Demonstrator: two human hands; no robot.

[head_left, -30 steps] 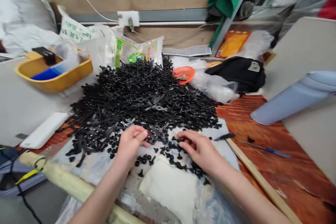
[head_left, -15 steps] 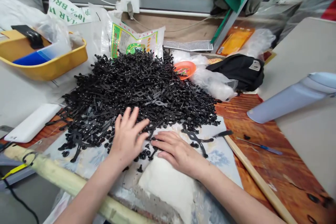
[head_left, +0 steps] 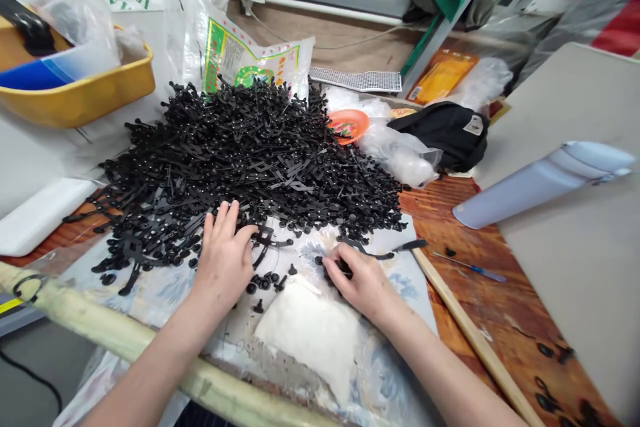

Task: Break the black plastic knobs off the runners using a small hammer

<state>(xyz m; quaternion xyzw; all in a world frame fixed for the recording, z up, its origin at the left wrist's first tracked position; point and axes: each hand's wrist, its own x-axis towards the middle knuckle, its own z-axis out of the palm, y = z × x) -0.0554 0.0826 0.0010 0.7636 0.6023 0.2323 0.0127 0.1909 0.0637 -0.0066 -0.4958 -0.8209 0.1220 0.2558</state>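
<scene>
A large pile of small black parts [head_left: 240, 153], many of them thin strips with knobbed ends, covers the sheeted tabletop. At its front edge lies my left hand [head_left: 225, 260], fingers stretched out and thumb apart, beside a black strip with open loops [head_left: 265, 237]. My right hand [head_left: 363, 283] is closed in a pinch to the right, around a small black part [head_left: 341, 265] mostly hidden by the fingers. Between the hands, several round black studs [head_left: 263, 282] lie loose. Just in front of them sits a white cloth-like block [head_left: 310, 333] with a grey, worn side.
A wooden stick [head_left: 470, 327] and a blue-handled screwdriver [head_left: 475, 269] lie on the right. A pale blue bottle [head_left: 540, 183] stands behind them. The yellow basket [head_left: 100, 93] is at left, an orange dish [head_left: 349, 125] beside the pile. A pole [head_left: 125, 340] runs along the front edge.
My right hand has moved right from the loose studs, and its fingers have curled into a pinch. My left hand has shifted slightly left, its fingers still stretched. The camera view has shifted a little.
</scene>
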